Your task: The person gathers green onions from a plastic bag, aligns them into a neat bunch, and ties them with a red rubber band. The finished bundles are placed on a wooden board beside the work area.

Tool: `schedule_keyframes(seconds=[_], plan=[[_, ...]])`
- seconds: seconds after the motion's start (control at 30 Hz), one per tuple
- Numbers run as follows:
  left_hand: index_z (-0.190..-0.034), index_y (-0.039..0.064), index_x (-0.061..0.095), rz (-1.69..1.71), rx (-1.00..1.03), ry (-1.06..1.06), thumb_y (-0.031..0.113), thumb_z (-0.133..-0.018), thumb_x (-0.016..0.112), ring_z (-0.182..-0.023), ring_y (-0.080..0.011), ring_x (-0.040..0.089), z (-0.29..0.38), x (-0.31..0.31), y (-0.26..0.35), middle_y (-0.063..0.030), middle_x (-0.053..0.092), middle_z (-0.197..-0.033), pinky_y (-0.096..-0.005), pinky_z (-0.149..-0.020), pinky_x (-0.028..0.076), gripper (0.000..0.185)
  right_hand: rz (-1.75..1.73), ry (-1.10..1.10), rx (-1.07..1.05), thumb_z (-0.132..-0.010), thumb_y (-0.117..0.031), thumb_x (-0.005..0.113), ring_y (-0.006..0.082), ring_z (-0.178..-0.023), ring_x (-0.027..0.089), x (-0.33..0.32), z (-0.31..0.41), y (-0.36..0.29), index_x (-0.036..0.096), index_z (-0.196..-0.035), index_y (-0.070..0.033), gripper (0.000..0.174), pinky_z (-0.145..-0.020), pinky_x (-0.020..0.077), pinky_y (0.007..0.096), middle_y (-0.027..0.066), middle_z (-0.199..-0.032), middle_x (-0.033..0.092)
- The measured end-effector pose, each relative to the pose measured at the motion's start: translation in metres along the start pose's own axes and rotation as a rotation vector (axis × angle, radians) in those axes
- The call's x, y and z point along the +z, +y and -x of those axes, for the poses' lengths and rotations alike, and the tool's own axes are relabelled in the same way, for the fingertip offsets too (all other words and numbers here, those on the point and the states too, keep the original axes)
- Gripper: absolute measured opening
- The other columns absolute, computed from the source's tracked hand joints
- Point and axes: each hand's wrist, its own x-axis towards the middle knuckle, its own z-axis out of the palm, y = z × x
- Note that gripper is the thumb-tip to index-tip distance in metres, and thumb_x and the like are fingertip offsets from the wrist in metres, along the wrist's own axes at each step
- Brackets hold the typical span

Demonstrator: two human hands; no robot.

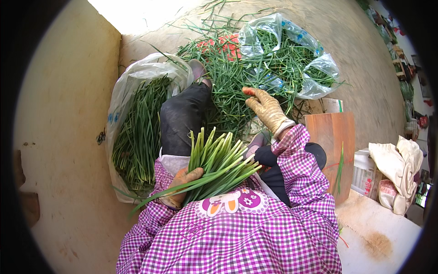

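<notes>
My left hand [186,181] is closed around a bunch of green garlic chives [219,161] held against my checked smock, pale cut ends pointing up and right. My right hand [265,108], in a worn tan glove with a reddish fingertip, hovers over a loose heap of chives [236,82], fingers apart and holding nothing. At the left, a clear plastic bag [118,99] holds chives lying lengthwise [140,130]. Behind the heap, another clear bag with blue print [318,84] spreads over more loose leaves. Part of the left hand is hidden by the chives.
A brown wooden board [325,137] with a few leaves on it stands right of my knee. Farther right are a printed white sack [364,171] and a cream cloth [393,157]. A pale wall [68,102] rises at the left. Red plastic [231,46] shows under the heap.
</notes>
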Motion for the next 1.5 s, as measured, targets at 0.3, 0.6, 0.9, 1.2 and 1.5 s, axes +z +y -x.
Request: schedule_keyframes(seconds=[0.3,0.6,0.9,1.2,1.5], plan=[[-0.142,0.0,0.045,-0.137,-0.018,-0.209,0.01,-0.086,0.075,-0.115,-0.023,0.06,0.003,0.01,0.009,-0.0131,0.061,-0.129,-0.0358,-0.1,0.047,0.065,-0.128,-0.19,-0.2,-0.098,-0.024,0.058,0.0239,-0.11,0.065,0.032,0.051,0.004,0.067,-0.118,-0.005,0.029,-0.089,0.0513,0.0325,0.0135,-0.116,0.068],[-0.138,0.0,0.048,-0.101,-0.076,-0.124,0.019,-0.086,0.073,-0.113,-0.0229,0.061,-0.003,0.002,0.012,-0.0134,0.061,-0.127,-0.0376,-0.1,0.047,0.061,0.42,-0.238,-0.854,-0.068,-0.029,0.08,0.0288,-0.116,0.056,0.025,0.134,0.002,0.07,-0.104,-0.01,0.042,-0.099,0.0435,0.048,0.0089,-0.122,0.062],[-0.142,0.0,0.045,-0.043,0.034,-0.408,0.038,-0.084,0.076,-0.12,-0.0223,0.056,-0.004,0.002,0.014,-0.0122,0.057,-0.134,-0.0353,-0.104,0.044,0.076,0.546,-0.59,-0.579,-0.085,-0.036,0.066,0.0324,-0.084,0.067,0.009,0.096,-0.015,0.073,-0.086,-0.008,0.029,-0.079,0.0519,0.045,0.014,-0.085,0.07],[-0.139,-0.001,0.048,-0.167,-0.069,-0.088,0.009,-0.078,0.075,-0.11,-0.0236,0.063,-0.002,0.004,0.02,-0.0136,0.063,-0.125,-0.0364,-0.099,0.049,0.067,-0.191,-0.102,-0.096,-0.09,-0.037,0.068,0.0221,-0.106,0.064,0.015,0.088,0.046,0.062,-0.124,-0.008,0.045,-0.094,0.0511,0.0338,0.0128,-0.114,0.066],[-0.135,-0.001,0.051,-0.182,0.0,-0.033,0.011,-0.079,0.072,-0.1,-0.0226,0.066,-0.012,-0.006,0.022,-0.0128,0.065,-0.118,-0.0346,-0.093,0.053,0.061,-1.276,-0.348,0.185,-0.084,-0.069,0.062,0.0277,-0.128,0.05,0.085,0.142,0.065,0.029,-0.152,-0.006,0.098,-0.108,0.0398,0.0424,0.0138,-0.141,0.049]])
